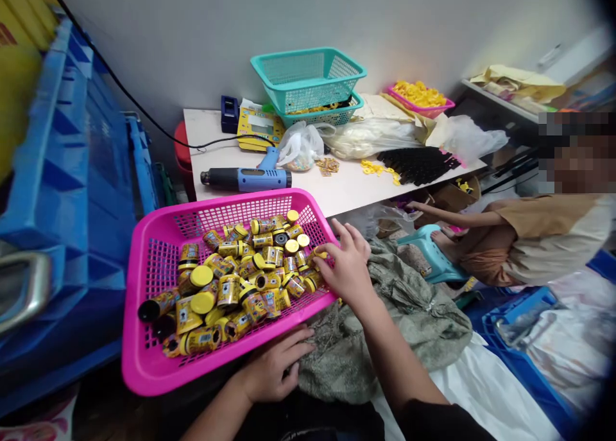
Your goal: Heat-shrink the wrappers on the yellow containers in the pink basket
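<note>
A pink plastic basket [158, 370] holds a heap of small yellow-capped jars [228, 291] with printed wrappers; a few show black ends. My right hand [350, 268] reaches over the basket's right rim, fingers spread, with thumb and forefinger beside the jars at that end. Whether it touches a jar is unclear. My left hand [276, 365] is below the near rim, its fingers loosely stretched out and nothing visible in them. Behind the basket, a blue heat gun [250, 179] lies on the white table [332, 194].
Teal baskets [308, 81], a yellow scale [260, 128], plastic bags [301, 146] and black strips [418, 165] lie on the table. Blue crates [96, 190] stand left. A grey-green woven sack [409, 312] slumps on the right, near a seated person [543, 242] and a teal stool [428, 248].
</note>
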A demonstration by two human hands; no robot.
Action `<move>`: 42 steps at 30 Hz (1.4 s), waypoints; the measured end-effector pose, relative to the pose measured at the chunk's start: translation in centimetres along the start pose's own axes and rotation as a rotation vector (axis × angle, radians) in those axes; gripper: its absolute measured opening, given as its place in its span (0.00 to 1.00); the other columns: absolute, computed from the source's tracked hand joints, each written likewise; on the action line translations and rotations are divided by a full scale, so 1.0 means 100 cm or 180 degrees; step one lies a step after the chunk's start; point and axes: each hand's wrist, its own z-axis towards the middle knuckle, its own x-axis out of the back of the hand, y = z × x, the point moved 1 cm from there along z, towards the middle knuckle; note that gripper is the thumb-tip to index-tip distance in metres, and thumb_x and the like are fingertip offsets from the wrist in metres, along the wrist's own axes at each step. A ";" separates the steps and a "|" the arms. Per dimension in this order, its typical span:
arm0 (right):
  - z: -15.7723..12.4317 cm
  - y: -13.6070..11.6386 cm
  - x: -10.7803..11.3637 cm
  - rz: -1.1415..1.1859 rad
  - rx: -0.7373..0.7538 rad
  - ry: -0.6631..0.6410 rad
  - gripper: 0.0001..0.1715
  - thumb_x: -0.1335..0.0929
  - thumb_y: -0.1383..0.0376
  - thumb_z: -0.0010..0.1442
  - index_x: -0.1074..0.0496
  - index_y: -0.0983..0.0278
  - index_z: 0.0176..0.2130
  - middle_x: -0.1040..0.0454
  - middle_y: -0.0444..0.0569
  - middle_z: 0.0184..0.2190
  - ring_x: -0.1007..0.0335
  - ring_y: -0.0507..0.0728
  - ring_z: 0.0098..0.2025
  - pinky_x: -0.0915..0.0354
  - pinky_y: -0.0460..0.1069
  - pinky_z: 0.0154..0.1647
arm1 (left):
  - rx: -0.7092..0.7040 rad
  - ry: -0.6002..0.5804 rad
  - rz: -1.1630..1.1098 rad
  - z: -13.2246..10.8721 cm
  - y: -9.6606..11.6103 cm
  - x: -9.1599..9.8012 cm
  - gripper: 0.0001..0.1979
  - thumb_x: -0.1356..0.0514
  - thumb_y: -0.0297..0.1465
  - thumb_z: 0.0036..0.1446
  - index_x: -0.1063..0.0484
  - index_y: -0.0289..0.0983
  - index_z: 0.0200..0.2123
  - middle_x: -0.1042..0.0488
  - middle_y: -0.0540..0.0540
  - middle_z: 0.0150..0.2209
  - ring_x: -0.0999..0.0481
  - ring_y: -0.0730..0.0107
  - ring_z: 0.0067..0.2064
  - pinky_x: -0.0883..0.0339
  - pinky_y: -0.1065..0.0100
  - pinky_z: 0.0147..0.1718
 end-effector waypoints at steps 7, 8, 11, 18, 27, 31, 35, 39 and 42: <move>0.007 0.003 0.005 0.0552 0.0002 -0.0407 0.16 0.24 0.62 0.48 0.26 0.63 0.38 0.47 0.51 0.65 0.58 0.68 0.67 0.62 0.67 0.66 | 0.0014 -0.0043 0.0079 0.001 0.003 0.004 0.30 0.50 0.17 0.52 0.36 0.37 0.59 0.35 0.37 0.63 0.37 0.60 0.65 0.40 0.60 0.61; 0.007 0.003 0.010 0.1086 -0.0008 -0.0321 0.18 0.24 0.61 0.50 0.28 0.63 0.39 0.39 0.52 0.59 0.48 0.64 0.63 0.55 0.64 0.65 | 0.0036 -0.0053 0.0096 0.002 0.003 0.005 0.30 0.49 0.17 0.52 0.36 0.37 0.59 0.35 0.37 0.63 0.37 0.60 0.65 0.40 0.59 0.61; -0.003 0.005 0.024 0.3182 -0.0304 -0.0559 0.24 0.26 0.55 0.54 0.34 0.64 0.45 0.29 0.49 0.42 0.32 0.54 0.44 0.35 0.52 0.49 | 0.0074 -0.0067 0.0118 0.003 0.004 0.005 0.31 0.49 0.17 0.52 0.36 0.38 0.59 0.35 0.39 0.63 0.36 0.60 0.65 0.39 0.60 0.61; -0.030 0.004 0.040 0.3806 -0.0339 -0.0670 0.26 0.25 0.57 0.52 0.30 0.61 0.48 0.29 0.50 0.45 0.31 0.55 0.45 0.33 0.50 0.47 | -0.0117 0.0138 0.0363 0.000 -0.002 0.001 0.29 0.50 0.18 0.55 0.36 0.40 0.59 0.34 0.40 0.62 0.35 0.62 0.64 0.37 0.60 0.60; -0.063 0.081 0.026 0.1088 -0.1313 0.0779 0.31 0.32 0.46 0.54 0.28 0.64 0.48 0.30 0.57 0.49 0.38 0.67 0.52 0.45 0.68 0.54 | -0.0060 0.0077 0.0250 0.003 0.005 0.004 0.29 0.50 0.17 0.53 0.35 0.38 0.58 0.34 0.39 0.62 0.35 0.61 0.63 0.39 0.60 0.61; -0.058 0.056 0.026 0.0753 -0.0325 0.0610 0.21 0.35 0.52 0.62 0.27 0.62 0.48 0.33 0.53 0.54 0.41 0.63 0.57 0.48 0.62 0.59 | -0.0070 0.0046 0.0227 0.003 0.006 0.003 0.29 0.50 0.17 0.52 0.34 0.37 0.58 0.33 0.38 0.62 0.35 0.61 0.64 0.38 0.61 0.61; -0.028 -0.007 0.019 0.0829 0.0688 -0.1079 0.16 0.35 0.57 0.66 0.26 0.66 0.46 0.28 0.54 0.42 0.34 0.58 0.47 0.41 0.55 0.53 | -0.0009 0.0008 0.0311 0.002 0.005 0.001 0.27 0.50 0.18 0.53 0.33 0.36 0.57 0.33 0.38 0.62 0.36 0.59 0.64 0.38 0.58 0.61; -0.005 -0.039 0.008 0.0265 0.0666 -0.1604 0.19 0.29 0.56 0.58 0.26 0.72 0.33 0.29 0.60 0.38 0.36 0.66 0.48 0.41 0.61 0.51 | 0.0122 -0.0033 0.0319 0.001 0.005 0.002 0.28 0.49 0.19 0.53 0.33 0.36 0.58 0.34 0.38 0.62 0.35 0.59 0.64 0.39 0.58 0.61; -0.009 -0.037 0.009 0.0629 0.0479 -0.1529 0.18 0.28 0.57 0.56 0.30 0.69 0.38 0.28 0.50 0.34 0.33 0.55 0.37 0.37 0.49 0.38 | 0.0164 -0.0070 0.0354 0.002 0.005 0.003 0.29 0.49 0.19 0.52 0.33 0.37 0.58 0.34 0.39 0.63 0.36 0.59 0.64 0.39 0.58 0.61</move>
